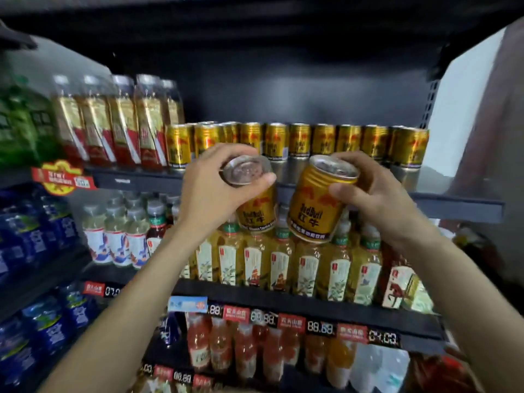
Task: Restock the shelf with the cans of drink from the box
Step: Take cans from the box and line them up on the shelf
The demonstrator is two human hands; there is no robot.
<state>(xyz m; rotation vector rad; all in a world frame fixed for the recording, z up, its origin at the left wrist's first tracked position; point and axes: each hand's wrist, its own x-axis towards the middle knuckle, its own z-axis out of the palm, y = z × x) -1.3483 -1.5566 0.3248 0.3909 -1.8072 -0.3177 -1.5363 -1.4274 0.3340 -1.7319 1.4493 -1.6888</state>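
Where gold cans [297, 141] line a dark shelf [453, 204] — left hand [215, 191], right hand [377, 194], each gripping a can — bottles [113, 126] perhaps alongside.

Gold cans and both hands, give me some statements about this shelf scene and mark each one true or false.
1. Each hand holds a gold can: left hand with the left can, right hand with the right can. True.
2. Both held cans already stand on the shelf. False: they are tilted in the air before it.
3. A row of gold cans stands on the upper shelf. True.
4. The shelf below holds only cans. False: it holds bottles.
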